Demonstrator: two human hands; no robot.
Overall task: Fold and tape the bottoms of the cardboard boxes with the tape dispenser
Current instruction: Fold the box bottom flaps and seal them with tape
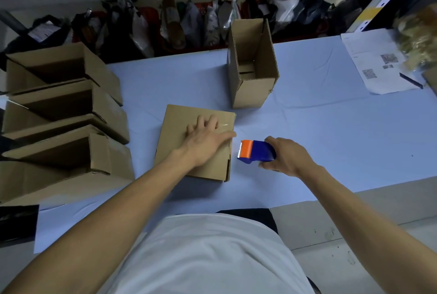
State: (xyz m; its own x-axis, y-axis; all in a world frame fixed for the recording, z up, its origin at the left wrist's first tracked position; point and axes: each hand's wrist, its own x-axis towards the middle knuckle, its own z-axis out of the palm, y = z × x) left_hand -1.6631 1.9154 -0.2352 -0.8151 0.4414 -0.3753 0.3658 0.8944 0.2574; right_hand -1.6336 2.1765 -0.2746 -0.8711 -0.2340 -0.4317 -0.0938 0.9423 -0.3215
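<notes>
A brown cardboard box (pixel 179 128) sits bottom-up at the middle of the table, with a strip of clear tape glinting across its flaps. My left hand (pixel 205 139) presses flat on that taped bottom, fingers straight and spread. Just right of the box, my right hand (pixel 287 154) grips a blue tape dispenser (pixel 256 152) with an orange toothed head that points at the box's right edge. The dispenser is close to the box but apart from it.
Several open boxes (pixel 61 114) lie stacked on their sides at the left. One upright open box (pixel 253 64) stands behind the work spot. Printed papers (pixel 376 62) lie at the right. A shelf with bagged goods (pixel 189 22) runs behind the blue-covered table (pixel 319 128).
</notes>
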